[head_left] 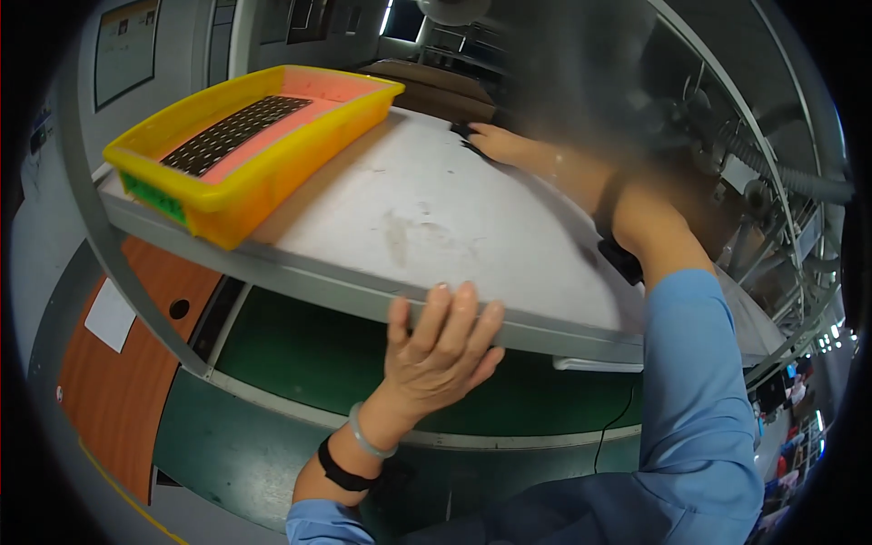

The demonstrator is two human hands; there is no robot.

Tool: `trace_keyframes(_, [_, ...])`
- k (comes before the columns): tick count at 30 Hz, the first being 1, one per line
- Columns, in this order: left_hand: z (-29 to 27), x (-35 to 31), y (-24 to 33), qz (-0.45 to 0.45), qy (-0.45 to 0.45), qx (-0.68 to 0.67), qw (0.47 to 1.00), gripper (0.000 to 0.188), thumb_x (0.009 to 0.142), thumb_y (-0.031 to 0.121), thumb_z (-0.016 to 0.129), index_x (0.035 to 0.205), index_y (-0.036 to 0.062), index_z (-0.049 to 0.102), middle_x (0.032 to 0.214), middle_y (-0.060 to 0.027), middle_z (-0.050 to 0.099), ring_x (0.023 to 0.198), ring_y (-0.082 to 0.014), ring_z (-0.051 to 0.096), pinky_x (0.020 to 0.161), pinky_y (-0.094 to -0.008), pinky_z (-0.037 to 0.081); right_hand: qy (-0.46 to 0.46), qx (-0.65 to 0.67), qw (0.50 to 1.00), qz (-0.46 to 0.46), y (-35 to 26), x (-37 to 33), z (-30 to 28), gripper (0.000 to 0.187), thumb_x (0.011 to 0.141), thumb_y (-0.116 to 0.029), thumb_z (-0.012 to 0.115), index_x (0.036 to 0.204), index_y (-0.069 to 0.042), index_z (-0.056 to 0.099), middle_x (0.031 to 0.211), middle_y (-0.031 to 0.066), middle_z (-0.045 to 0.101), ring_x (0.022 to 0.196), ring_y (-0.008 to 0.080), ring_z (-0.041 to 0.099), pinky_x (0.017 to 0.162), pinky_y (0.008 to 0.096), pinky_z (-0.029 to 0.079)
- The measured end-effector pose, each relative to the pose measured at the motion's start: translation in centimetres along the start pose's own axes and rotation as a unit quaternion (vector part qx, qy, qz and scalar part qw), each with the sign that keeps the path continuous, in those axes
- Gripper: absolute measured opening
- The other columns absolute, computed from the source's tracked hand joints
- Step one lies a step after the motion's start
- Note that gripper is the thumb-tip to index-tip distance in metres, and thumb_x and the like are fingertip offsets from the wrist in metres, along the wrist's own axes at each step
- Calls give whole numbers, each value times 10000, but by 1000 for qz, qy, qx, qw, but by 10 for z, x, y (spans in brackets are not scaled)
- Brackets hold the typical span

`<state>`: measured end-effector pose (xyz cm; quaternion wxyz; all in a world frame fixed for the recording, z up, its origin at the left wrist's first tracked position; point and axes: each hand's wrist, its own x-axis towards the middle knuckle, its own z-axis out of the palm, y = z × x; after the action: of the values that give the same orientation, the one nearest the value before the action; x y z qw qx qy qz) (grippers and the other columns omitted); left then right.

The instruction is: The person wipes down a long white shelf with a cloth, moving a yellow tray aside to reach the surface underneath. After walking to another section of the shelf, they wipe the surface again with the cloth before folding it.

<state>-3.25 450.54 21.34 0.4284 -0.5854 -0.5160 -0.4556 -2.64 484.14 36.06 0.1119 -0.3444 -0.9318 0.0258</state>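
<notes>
Tray [304,150] glossy plastic; shelf edge [309,283] metal; sleeve [695,372] cloth.

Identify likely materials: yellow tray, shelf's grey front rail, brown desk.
Yellow tray: probably moulded plastic, semi-gloss; rounded rim, even colour.
Grey front rail: likely painted metal, satin; smooth, uniform surface.
Brown desk: perhaps wood-look laminate; fine grain; solid wood possible.

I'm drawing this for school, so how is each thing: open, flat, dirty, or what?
Yellow bin: open on top.
Spotted sheet: lying inside the bin.
Shelf: smudged.
Left hand: spread open, at the shelf's edge.
Right hand: stretched out, by a black thing; grip unclear.
Paper: lying flat.
Grey bracelet: worn.
</notes>
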Motion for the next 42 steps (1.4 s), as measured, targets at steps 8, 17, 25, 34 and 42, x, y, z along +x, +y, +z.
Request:
trace_keyframes(8, [-7,-7,-10,11,-19,-23,999,540,758,350,589,1250,160,475,1315,-84,385,1266,-273,302,1070,-464,112,-45,51,985,-161,-125,-21,12,467,864,-235,405,1298,-61,396,1336,154,386,1246,263,341,1040,317,249])
trace_keyframes(17, [-40,2,-10,-5,-66,-116,991,499,722,199,629,1199,127,501,1309,-115,397,1247,-284,340,1051,-453,174,-79,129,947,-282,-178,-131,-3,430,819,-165,405,1229,-43,447,1216,169,459,1170,283,408,1025,325,278])
trace_keyframes(25, [-113,-40,28,32,-122,-231,965,436,653,56,615,1085,94,571,1252,-166,448,1158,-322,439,976,-479,299,-36,194,901,-386,-195,-237,-29,366,800,-39,412,1150,-40,520,1143,137,512,1095,253,480,969,319,349])
trace_keyframes(34, [-250,-184,-22,-377,-195,-130,896,275,756,-77,477,989,13,592,1161,-156,497,1066,-294,495,882,-331,424,169,-14,980,107,80,-353,-65,361,820,-102,386,1142,-25,529,975,166,595,899,277,554,828,333,412])
trace_keyframes(42, [-286,-177,-63,-449,-97,-136,878,218,906,7,382,1064,2,532,1112,-97,510,952,-169,527,837,-282,441,88,77,980,-162,-111,-218,2,309,847,-183,463,1134,-106,550,876,152,596,794,261,581,716,393,460])
